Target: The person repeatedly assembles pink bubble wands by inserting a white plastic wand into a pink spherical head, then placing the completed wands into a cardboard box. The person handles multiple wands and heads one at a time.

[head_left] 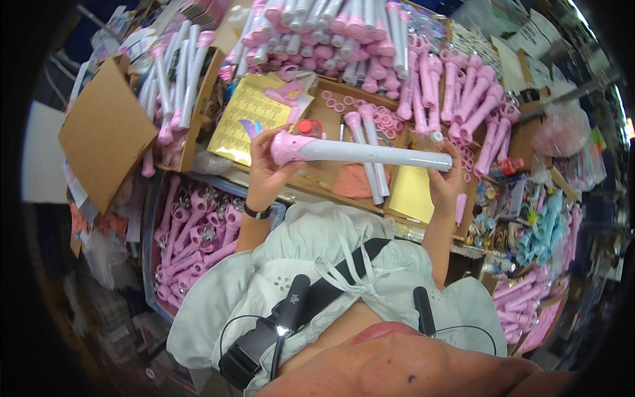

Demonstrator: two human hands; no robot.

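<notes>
A toy wand (370,155) with a long white tube and a pink head spans both my hands, almost level, above the bench. My left hand (266,173) grips it around the pink head. At the far end of the tube, the fingers of my right hand (446,180) close on the white tip. Below the tube, two more white-and-pink wands (374,178) lie on the bench beside an orange cloth (352,180) and a yellow sheet (410,193). A red-capped container (308,128) stands just behind the pink head.
White-tubed wands (317,33) are heaped at the back, with pink handles (463,92) to their right. Pink rings (387,120) lie in a shallow tray. A blue-edged bin (198,231) of pink pieces sits at left, near a cardboard box (109,132). Yellow printed paper (245,119) lies behind my left hand.
</notes>
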